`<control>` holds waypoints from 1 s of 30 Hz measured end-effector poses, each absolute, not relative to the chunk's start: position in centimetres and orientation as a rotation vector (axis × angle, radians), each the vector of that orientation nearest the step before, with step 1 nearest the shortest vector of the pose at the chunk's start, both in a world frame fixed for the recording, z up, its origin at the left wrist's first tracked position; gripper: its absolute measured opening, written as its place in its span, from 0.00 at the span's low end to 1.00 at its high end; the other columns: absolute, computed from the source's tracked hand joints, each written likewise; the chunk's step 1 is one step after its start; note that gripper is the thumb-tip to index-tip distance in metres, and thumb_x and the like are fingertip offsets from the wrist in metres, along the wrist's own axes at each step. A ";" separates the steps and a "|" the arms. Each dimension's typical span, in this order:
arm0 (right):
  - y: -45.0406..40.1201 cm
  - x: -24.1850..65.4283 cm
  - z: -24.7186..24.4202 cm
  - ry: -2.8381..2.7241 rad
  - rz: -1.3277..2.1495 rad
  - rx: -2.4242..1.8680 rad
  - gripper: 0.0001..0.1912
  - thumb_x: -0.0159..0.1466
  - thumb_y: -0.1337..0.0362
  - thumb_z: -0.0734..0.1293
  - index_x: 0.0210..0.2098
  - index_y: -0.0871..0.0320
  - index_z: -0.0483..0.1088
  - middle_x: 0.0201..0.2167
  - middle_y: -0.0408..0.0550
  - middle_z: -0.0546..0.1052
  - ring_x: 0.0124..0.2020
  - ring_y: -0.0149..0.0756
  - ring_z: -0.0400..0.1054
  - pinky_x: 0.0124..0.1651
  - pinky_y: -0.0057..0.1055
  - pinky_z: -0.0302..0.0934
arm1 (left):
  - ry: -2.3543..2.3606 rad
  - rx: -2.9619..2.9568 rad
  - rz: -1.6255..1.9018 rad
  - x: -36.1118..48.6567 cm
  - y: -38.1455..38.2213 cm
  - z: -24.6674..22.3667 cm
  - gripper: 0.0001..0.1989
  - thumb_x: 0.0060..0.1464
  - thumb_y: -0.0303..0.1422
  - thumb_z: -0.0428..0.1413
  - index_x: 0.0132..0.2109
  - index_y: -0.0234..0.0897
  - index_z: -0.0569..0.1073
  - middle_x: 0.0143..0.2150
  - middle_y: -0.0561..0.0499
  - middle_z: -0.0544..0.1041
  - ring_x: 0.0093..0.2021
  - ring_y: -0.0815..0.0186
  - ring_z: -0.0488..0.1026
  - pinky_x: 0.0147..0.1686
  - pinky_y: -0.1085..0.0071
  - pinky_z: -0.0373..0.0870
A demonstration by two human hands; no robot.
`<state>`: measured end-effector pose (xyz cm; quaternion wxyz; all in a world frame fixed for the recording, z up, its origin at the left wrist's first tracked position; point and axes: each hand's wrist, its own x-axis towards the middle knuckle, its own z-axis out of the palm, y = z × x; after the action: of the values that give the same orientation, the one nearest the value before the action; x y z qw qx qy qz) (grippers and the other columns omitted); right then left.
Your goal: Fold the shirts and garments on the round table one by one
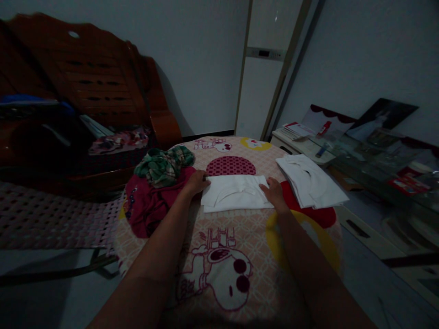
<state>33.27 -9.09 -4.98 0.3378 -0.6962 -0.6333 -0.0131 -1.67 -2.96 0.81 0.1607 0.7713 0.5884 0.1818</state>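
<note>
A folded white garment (236,193) lies flat on the patterned tablecloth (219,237).

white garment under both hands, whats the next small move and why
Probably lift the folded white garment and set it on the white stack to its right. It already lies as a flat rectangle, the left hand and right hand are pressing its two ends, and the stack holds similar folded pieces.

Both forearms leave the bottom edge; glass table (384,160) clutter blurs in dimness.
</note>
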 end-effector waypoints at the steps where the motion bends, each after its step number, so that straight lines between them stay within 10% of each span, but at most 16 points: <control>1: -9.0 33.2 -4.8 -1.641 0.001 -1.806 0.12 0.61 0.57 0.68 0.41 0.58 0.75 0.47 0.58 0.79 0.51 0.49 0.70 0.59 0.48 0.61 | 1.674 2.184 0.531 -1.6 -3.0 0.9 0.13 0.49 0.28 0.59 0.44 0.33 0.79 0.44 0.43 0.82 0.43 0.57 0.78 0.46 0.68 0.73; 13: -10.7 31.9 -1.8 -1.424 0.404 -1.573 0.14 0.54 0.58 0.68 0.37 0.58 0.74 0.37 0.51 0.81 0.40 0.45 0.73 0.49 0.41 0.67 | 1.522 1.589 0.700 -1.7 -3.4 1.3 0.24 0.44 0.34 0.65 0.49 0.33 0.72 0.43 0.46 0.80 0.39 0.61 0.76 0.36 0.71 0.71; 18: -11.2 31.6 -0.8 -1.339 0.564 -1.353 0.28 0.50 0.60 0.71 0.51 0.58 0.75 0.53 0.55 0.78 0.52 0.46 0.72 0.57 0.42 0.65 | 1.172 1.579 0.665 -3.2 -4.3 2.2 0.38 0.39 0.35 0.68 0.60 0.40 0.68 0.42 0.51 0.80 0.41 0.62 0.76 0.38 0.72 0.72; 24: -11.7 32.0 -0.3 -1.395 0.751 -1.460 0.17 0.50 0.59 0.72 0.39 0.57 0.82 0.42 0.51 0.83 0.47 0.48 0.75 0.56 0.43 0.64 | 1.002 1.688 0.556 -4.0 -5.0 2.7 0.13 0.44 0.37 0.63 0.38 0.36 0.77 0.29 0.54 0.74 0.31 0.68 0.69 0.31 0.76 0.66; 30: -12.3 32.0 0.5 -1.182 0.846 -1.503 0.18 0.44 0.59 0.74 0.34 0.60 0.82 0.29 0.46 0.81 0.31 0.39 0.71 0.38 0.35 0.63 | 1.172 1.825 0.516 -2.5 -4.7 3.8 0.11 0.46 0.32 0.59 0.36 0.34 0.83 0.26 0.54 0.75 0.27 0.70 0.64 0.27 0.77 0.60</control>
<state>31.97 -12.29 0.48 0.5016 -0.6218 -0.4890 0.3502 -2.55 -4.74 3.76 0.4406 0.7349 0.4719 0.2076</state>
